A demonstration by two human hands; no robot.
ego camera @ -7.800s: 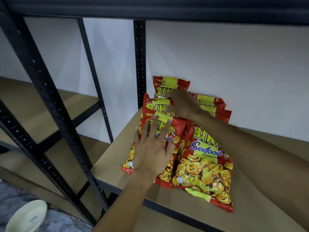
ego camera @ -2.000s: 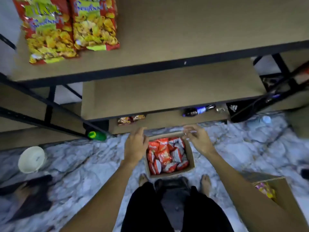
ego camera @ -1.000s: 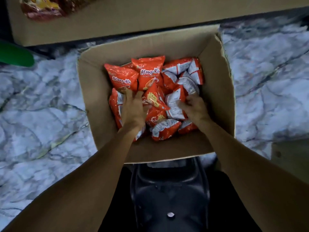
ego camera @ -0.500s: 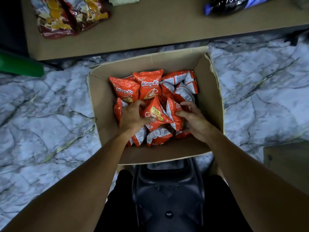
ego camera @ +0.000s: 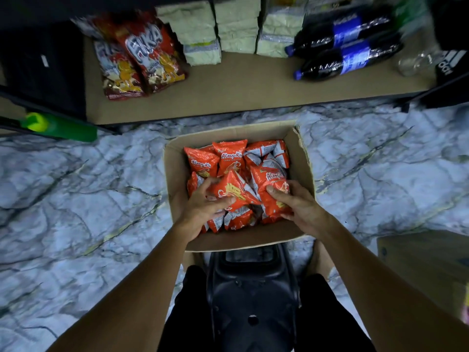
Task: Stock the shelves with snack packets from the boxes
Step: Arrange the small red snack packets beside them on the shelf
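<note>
Far left: green bottle-like object [ego camera: 63, 129] with a yellow-green cap, lying on the marble-patterned floor [ego camera: 88, 199] beside a black shelf upright. Cannot tell what it is.

Lowest shelf board [ego camera: 241, 95], left to right:
- Two red-and-brown snack bags [ego camera: 142, 57], flat and overlapping. White lettering reads "FIKA", with an orange cartoon figure below it. Smaller print is blurred.
- Stacked pale green-white packs [ego camera: 228, 26], just beside the bags. Print illegible.
- Two dark soft-drink bottles [ego camera: 347, 50] on their sides, blue caps toward the packs. Blue labels, text blurred.
- Black item [ego camera: 450, 64] at the far right, with a white three-stripe mark and partial lettering, not fully legible.

Floor, centre: open cardboard box [ego camera: 176, 171] just in front of the shelf edge, full of small orange-red packets [ego camera: 228, 158]. Script on the fronts reads "Alang-Ku" as far as legible. The backs carry white print panels, too small to read.

Left hand [ego camera: 203, 212]: inside the box. Thumb and curled fingers pinch a packet with a yellow picture [ego camera: 234, 193], which is tilted up out of the pile.

Right hand [ego camera: 302, 204]: also inside the box. Thumb lies across the front and fingers wrap round a second packet [ego camera: 272, 184], front up, same script partly covered.

Below the box: black stool [ego camera: 251, 295] between the person's legs.

Right edge: another brown carton [ego camera: 426, 260], plain side toward the camera.
</note>
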